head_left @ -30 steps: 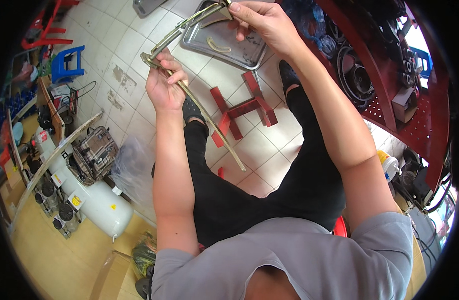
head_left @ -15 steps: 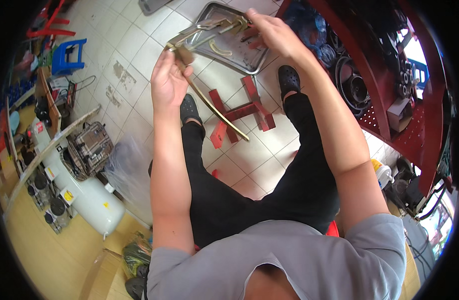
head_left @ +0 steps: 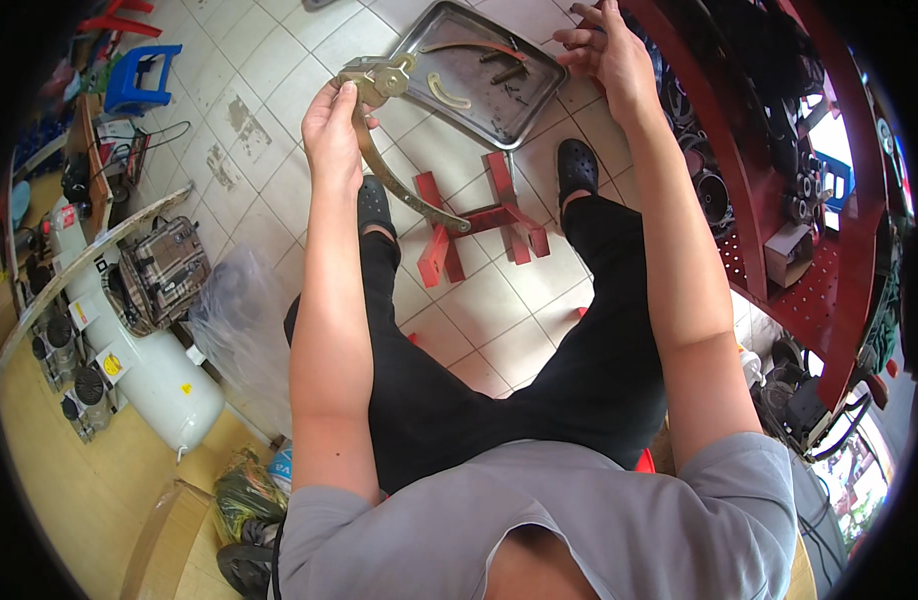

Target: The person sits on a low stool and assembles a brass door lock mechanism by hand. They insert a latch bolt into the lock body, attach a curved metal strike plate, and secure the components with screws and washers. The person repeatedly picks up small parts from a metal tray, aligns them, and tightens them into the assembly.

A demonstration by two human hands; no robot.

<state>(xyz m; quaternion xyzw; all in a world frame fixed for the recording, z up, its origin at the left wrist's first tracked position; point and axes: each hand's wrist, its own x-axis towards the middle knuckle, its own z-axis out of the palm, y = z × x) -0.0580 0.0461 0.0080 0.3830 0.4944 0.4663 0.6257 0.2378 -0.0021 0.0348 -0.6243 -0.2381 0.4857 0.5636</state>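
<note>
Beneath everything, a floor of pale square tiles (head_left: 279,190) is seen; at the person's right, a tall red metal rack (head_left: 864,230) is loaded with mechanical parts; at the left, a white cylindrical tank (head_left: 154,375) is laid lengthwise, with a patterned bag (head_left: 164,265) set beside it; ahead on the tiles, a shallow metal tray (head_left: 469,68) is placed at an angle; nearer, a red H-shaped stand (head_left: 484,217) is set on the floor between the person's feet; a blue plastic stool (head_left: 121,80) is stood far to the left; a long, curved brass-coloured metal part (head_left: 379,162) is held up in front of the person, left of the tray, its thick bracketed end uppermost and its narrow strip bent down toward the right; its lower tip is seen across the red stand, though whether the two are touching cannot be told; by the left hand (head_left: 334,130) the part is gripped near its bracket, the fingers closed round it and the thumb pressed along it; the right hand (head_left: 619,70) is raised just beside the tray's right corner, its fingers bent and well parted, with nothing seen in its grasp; in the tray, a slender reddish strip (head_left: 484,46), a small pale-yellow curved piece (head_left: 445,95) and, smallest, some dark pins (head_left: 509,73) are scattered.
</note>
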